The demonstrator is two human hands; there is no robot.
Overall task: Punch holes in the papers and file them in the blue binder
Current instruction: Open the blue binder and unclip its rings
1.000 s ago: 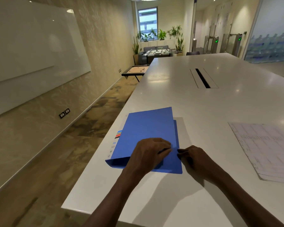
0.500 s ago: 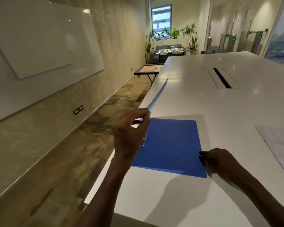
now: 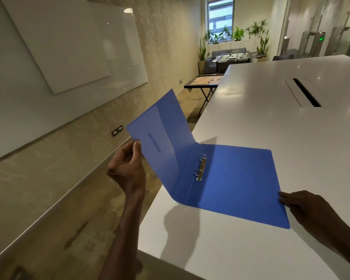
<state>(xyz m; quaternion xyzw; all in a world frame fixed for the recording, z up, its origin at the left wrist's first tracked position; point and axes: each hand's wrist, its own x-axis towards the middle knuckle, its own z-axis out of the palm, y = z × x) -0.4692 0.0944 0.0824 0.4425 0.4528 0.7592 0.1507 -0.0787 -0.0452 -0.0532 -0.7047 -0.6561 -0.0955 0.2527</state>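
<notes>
1. The blue binder (image 3: 230, 184) lay open at the table (image 3: 271, 122) edge.
2. The left hand (image 3: 127, 168) pinched the raised cover; it looked thin and flexible.
3. The right hand (image 3: 305, 207) pressed flat on the back cover's outer edge, apparently steadying it.

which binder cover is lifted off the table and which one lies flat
The front cover is lifted, tilted up past the table edge and pinched by the left hand. The back cover, with the rings, lies flat under the right hand.

No readable text, labels or numbers anywhere. Only signs: green lit indicators (image 3: 321, 39) on the far turnstile gates, too blurred to tell what symbol they show.
</notes>
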